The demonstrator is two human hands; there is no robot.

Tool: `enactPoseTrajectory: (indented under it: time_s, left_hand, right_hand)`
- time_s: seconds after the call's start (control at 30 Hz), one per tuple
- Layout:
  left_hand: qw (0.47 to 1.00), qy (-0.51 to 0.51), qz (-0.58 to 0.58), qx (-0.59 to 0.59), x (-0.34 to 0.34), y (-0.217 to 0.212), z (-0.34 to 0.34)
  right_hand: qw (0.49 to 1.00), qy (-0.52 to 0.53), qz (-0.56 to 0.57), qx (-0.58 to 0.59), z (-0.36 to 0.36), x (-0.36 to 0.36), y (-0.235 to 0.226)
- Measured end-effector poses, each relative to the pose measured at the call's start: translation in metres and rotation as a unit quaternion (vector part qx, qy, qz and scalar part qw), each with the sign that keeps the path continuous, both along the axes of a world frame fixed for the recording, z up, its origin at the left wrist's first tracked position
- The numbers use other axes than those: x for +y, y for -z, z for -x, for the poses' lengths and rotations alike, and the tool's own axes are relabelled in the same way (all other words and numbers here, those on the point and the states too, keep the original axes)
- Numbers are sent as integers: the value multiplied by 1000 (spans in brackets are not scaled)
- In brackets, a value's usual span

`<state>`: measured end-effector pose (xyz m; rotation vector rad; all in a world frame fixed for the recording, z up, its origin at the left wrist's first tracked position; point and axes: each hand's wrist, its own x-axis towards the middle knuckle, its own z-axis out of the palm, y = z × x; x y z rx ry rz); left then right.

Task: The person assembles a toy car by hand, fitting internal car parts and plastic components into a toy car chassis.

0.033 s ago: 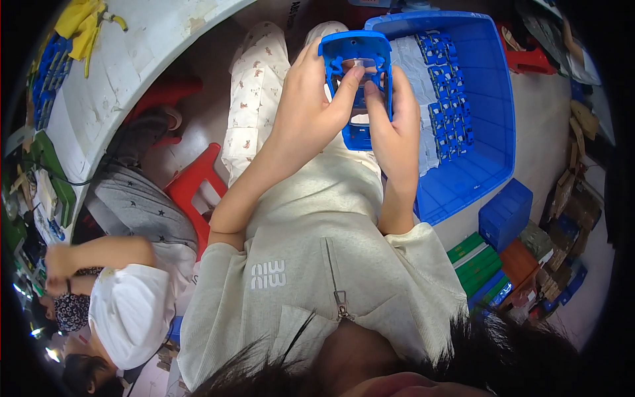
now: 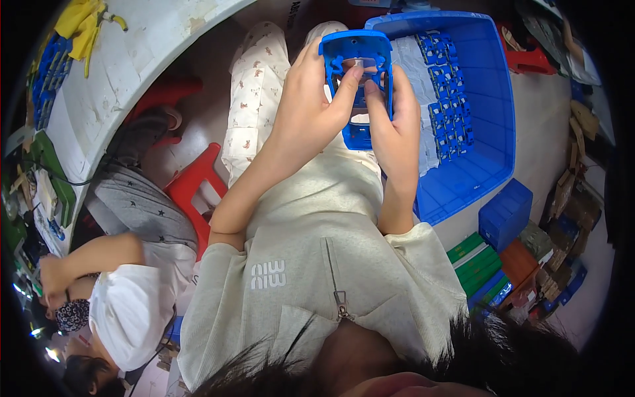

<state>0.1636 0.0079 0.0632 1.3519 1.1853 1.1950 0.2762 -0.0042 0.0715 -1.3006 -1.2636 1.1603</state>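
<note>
A blue plastic housing (image 2: 354, 45), hollow and frame-like with cut-out openings, is held up over my lap. My left hand (image 2: 316, 114) grips its left side, and my right hand (image 2: 395, 126) grips its right side. Both thumbs press inside the shell, close together near its upper opening; a small clear or pale part shows by the left thumb tip. The fingers behind the housing are mostly hidden. Just right of my hands stands a large blue crate (image 2: 493, 99), with rows of small blue parts (image 2: 450, 99) lying beside white sheeting (image 2: 417, 86) in it.
A white table (image 2: 132, 59) curves along the left, with yellow gloves (image 2: 81, 26) and blue parts on it. A red stool (image 2: 198, 182) and a seated co-worker (image 2: 132, 304) are at left. A smaller blue bin (image 2: 506, 212) and green boxes (image 2: 475, 261) stand at lower right.
The co-worker's forearm and hand at lower left have shifted slightly. My hands and the blue housing show no visible movement.
</note>
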Motion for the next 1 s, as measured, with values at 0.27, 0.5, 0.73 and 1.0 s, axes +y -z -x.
enactPoseTrajectory:
  time_s: [0.27,0.5,0.73,1.0]
  left_hand:
    - [999,-21,-6,36,1,8,5]
    - [999,-3,32,7,3,5,3]
    - [999,-10,17,25,0,4,5]
    - [999,-27,14,20,3,12,11]
  right_hand:
    - [999,14,-11,-51,4,4,6]
    - [997,7,36,-64,2,3,4]
    - [996,14,-17,-87,8,5,1]
    - [998,-39,45,-26,2,3,11]
